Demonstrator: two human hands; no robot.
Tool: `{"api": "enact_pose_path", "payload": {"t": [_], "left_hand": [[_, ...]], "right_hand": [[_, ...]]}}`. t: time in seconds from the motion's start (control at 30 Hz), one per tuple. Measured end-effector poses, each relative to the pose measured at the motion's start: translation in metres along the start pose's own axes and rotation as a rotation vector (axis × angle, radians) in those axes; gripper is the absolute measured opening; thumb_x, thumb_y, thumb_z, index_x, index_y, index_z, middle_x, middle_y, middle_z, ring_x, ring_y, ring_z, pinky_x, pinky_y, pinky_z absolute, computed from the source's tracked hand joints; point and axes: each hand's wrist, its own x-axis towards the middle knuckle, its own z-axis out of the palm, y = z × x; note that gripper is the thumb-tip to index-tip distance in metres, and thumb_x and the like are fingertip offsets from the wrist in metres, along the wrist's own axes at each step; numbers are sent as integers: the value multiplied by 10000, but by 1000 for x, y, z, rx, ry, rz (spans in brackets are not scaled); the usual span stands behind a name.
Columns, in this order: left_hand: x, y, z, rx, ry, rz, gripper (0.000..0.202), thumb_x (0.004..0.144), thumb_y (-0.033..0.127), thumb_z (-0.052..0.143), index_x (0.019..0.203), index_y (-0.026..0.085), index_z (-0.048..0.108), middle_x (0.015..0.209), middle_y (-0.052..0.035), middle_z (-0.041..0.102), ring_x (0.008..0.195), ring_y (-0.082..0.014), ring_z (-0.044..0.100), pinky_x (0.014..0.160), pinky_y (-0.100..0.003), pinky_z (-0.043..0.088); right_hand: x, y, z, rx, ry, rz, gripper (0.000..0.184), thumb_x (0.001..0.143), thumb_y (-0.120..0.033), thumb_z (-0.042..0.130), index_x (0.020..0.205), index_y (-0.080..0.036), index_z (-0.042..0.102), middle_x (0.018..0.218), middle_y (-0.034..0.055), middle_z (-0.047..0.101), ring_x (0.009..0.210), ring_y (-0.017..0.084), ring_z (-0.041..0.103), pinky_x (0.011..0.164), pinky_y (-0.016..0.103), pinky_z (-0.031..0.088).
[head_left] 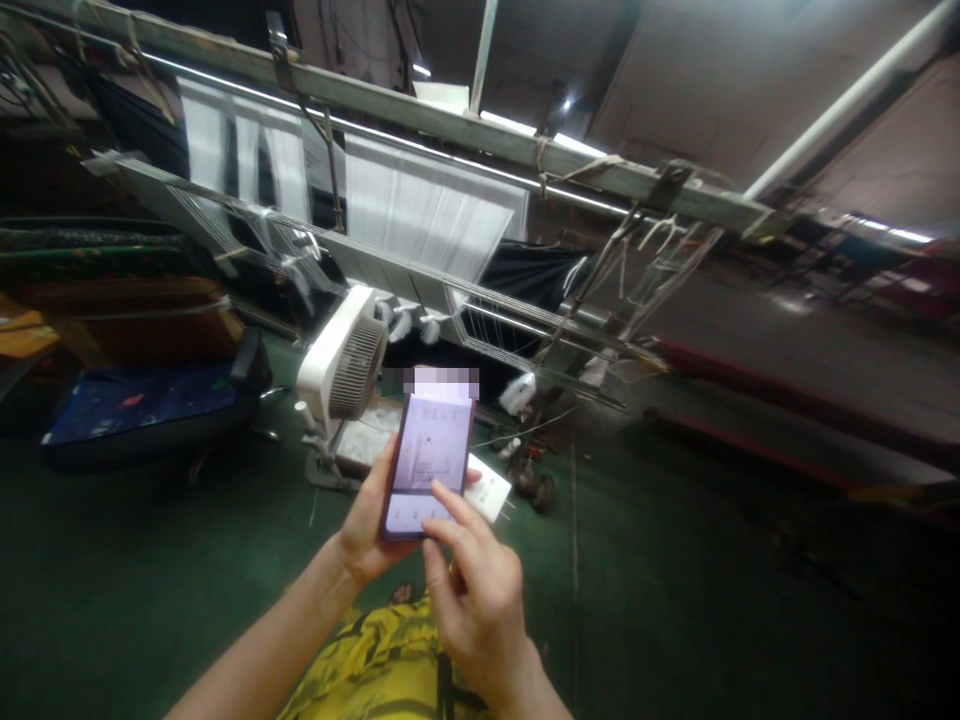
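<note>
A smartphone (433,450) with a lit, pale screen is held tilted up in front of my body. My left hand (367,520) wraps around its left edge and back, with a fingertip showing past the right edge. Over the lower part of the screen, my right hand (480,580) has its index finger stretched out, at or just above the glass. Its other fingers are loosely bent and hold nothing. A white card-like piece (489,490) shows just behind the phone's right side; whether my left hand holds it, I cannot tell. Part of the screen's top is blurred out.
Beyond the phone stands a white box-shaped fan (337,360). A long frame (420,115) with white threads (427,205) stretched on it crosses the back. An office chair (142,400) with a blue seat is at left. The floor (660,590) is green.
</note>
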Motion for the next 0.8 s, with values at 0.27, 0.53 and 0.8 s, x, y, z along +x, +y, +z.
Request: {"api": "enact_pose_path", "payload": {"t": [0.27, 0.53, 0.8], "left_hand": [[-2, 0, 2, 34, -7, 9, 582, 879, 494, 290, 1184, 68, 543, 874, -186, 694, 797, -271, 656, 797, -430, 474], [-1, 1, 2, 17, 8, 11, 551, 879, 479, 316, 1182, 82, 550, 882, -154, 700, 839, -252, 650, 819, -393, 471], [-1, 2, 2, 0, -18, -13, 572, 878, 490, 312, 1234, 87, 506, 933, -154, 693, 901, -263, 636, 859, -411, 451]], "right_hand": [[3, -2, 2, -10, -31, -15, 200, 828, -118, 474, 988, -147, 588, 1200, 161, 580, 1015, 223, 615, 794, 313, 544], [-1, 0, 1, -22, 7, 76, 203, 831, -143, 484, 1003, -160, 592, 1268, 177, 518, 638, 148, 663, 514, 231, 544], [-5, 3, -3, -22, 91, 17, 185, 813, -108, 506, 966, -154, 598, 1203, 173, 573, 654, 151, 664, 538, 236, 547]]}}
